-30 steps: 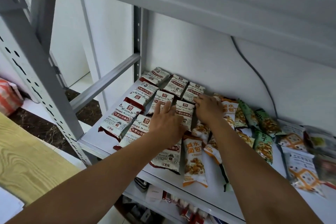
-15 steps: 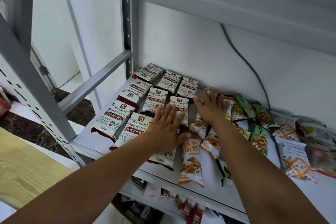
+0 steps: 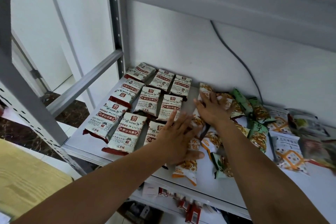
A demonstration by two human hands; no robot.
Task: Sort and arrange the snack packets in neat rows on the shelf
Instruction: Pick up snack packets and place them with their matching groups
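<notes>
The fingers of the left hand lie straight and released, flat on the spot where the front red-and-white packets meet the orange packets, grasping nothing. The fingers of the right hand are likewise spread and loose, resting on orange packets further back. On the shelf the red-and-white packets lie in three tidy rows at the left; the orange packets and green packets sit jumbled in the middle, with more mixed packets to the right, under a grey cable on the wall.
</notes>
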